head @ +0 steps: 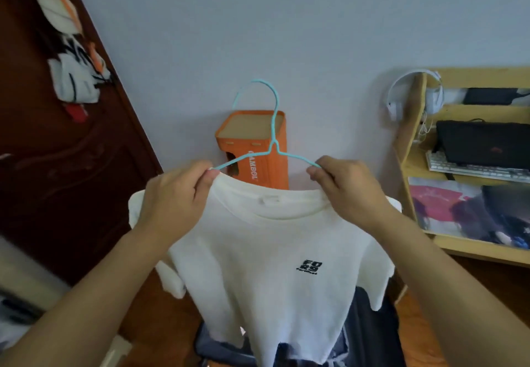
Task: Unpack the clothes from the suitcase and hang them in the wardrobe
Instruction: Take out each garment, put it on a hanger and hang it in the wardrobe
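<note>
White t-shirt point(272, 252) at centre sits on blue hanger point(274, 125); left hand point(175, 194) and right hand point(347, 188) pinch its collar. Hanging left; dark clothes point(370, 335) wait at 6 o'clock.

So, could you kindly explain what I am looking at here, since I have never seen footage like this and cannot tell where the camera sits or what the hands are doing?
There is no machine here. The single picture comes from a camera worn on a person's head, looking forward and down, so the two arms reaching in are the wearer's own. The left hand and right hand each pinch the shoulder area of a white T-shirt at its collar, where a light blue wire hanger runs inside the neck. Its hook points up, free. Behind stands an orange box against the wall. A dark wooden door is at left, a desk shelf with white headphones at right. Dark clothes lie below.
</note>
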